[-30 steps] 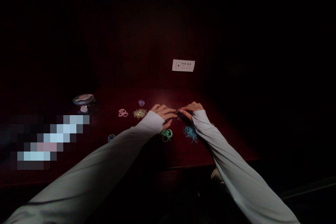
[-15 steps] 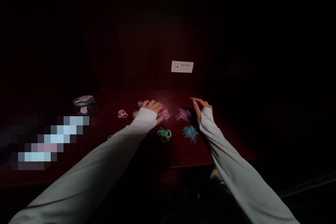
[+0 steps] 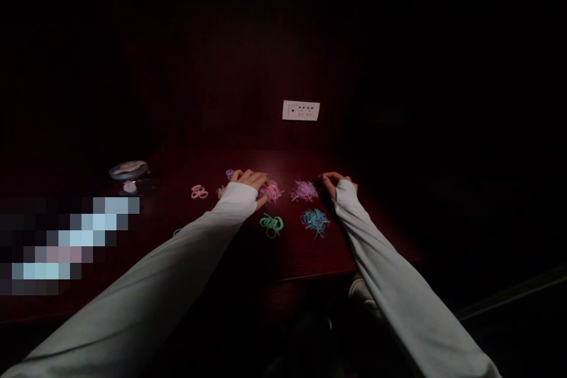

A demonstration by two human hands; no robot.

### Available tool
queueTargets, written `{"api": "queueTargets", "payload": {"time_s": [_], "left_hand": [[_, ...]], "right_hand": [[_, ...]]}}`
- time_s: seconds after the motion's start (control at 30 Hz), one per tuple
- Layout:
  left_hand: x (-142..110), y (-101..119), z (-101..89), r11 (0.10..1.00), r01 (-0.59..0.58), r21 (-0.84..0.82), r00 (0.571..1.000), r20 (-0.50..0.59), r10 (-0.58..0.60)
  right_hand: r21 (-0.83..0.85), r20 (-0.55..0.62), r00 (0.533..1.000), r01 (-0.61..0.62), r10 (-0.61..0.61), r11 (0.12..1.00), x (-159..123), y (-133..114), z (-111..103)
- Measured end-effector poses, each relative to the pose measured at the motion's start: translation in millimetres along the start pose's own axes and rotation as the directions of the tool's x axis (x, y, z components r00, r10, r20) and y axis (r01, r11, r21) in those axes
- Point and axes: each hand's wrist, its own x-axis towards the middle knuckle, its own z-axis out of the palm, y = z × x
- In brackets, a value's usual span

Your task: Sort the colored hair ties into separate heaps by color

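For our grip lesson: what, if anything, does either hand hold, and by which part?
It cannot be told: left hand at pink pile, right hand beside purple pile, details too small.

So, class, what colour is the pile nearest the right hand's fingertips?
Light purple; the pile shows best in the head view.

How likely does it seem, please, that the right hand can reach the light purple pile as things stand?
Probably yes: the right hand is just right of the light purple pile, with nothing visible between them.
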Motion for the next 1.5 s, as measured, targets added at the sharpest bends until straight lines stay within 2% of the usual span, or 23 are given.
{"api": "queueTargets", "payload": {"time_s": [0.07,0.13,0.23,0.37,0.53,0.87,1.23,1.5], "left_hand": [[0,3,-4.2,1.0,-0.008,0.003,1.0,0.008,0.008],[1,6,-7.4,1.0,-0.012,0.005,1.0,0.022,0.012],[2,8,-8.3,1.0,-0.011,0.015,0.999,0.036,0.01],[2,7,-4.1,1.0,-0.012,0.018,1.0,0.018,0.012],[2,5,-0.8,1.0,-0.018,0.002,1.0,0.005,0.018],[0,5,1.8,0.999,-0.026,-0.037,1.0,-0.015,0.025],[0,4,0.2,0.999,-0.009,-0.05,1.0,0.007,0.009],[-1,4,0.6,0.996,-0.025,-0.086,1.0,0.0,0.025]], "right_hand": [[-0.003,0.054,0.998,-0.039,0.039,0.999,-2,-7,-1],[-0.002,0.084,0.996,-0.021,0.021,1.0,-3,-10,0],[-0.029,0.1,0.995,0.027,-0.024,0.999,-2,-14,3],[-0.076,0.103,0.995,0.007,0.001,0.997,1,-21,10],[-0.057,0.093,0.996,0.002,0.004,0.998,5,-29,15],[0.044,0.08,0.996,-0.033,0.029,0.998,-2,-20,12],[-0.053,0.181,0.982,0.057,-0.047,0.997,-7,-29,16],[-0.002,0.164,0.985,0.054,-0.053,0.999,-5,-28,16]]}}
